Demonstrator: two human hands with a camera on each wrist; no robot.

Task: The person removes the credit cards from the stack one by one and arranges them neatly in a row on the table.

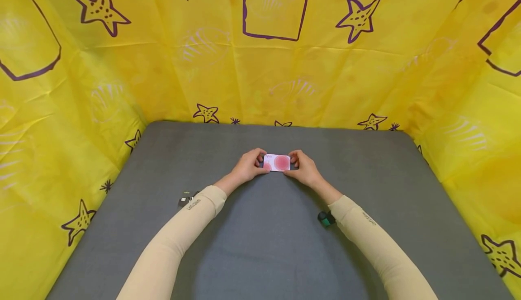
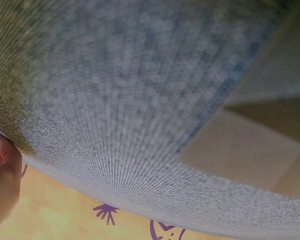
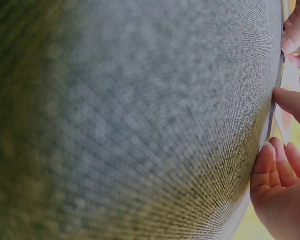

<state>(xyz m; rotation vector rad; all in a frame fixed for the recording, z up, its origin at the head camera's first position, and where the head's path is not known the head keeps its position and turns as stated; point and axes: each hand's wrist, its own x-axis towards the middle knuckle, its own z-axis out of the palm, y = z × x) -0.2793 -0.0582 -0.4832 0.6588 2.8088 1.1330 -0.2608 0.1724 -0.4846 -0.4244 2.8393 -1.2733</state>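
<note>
The small card (image 1: pixel 277 163) is lying lengthwise from left to right at the far middle of the grey table (image 1: pixel 281 245), its printed face pointing up. It is showing white with a big pink circle towards the right. The left hand (image 1: pixel 247 165) is pinching its left end, the right hand (image 1: pixel 306 169) its right.

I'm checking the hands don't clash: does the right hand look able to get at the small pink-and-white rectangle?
Yes, it seems so: the right hand holds the right end of the pink-and-white rectangle, and the left hand is at the opposite end, out of its way.
</note>
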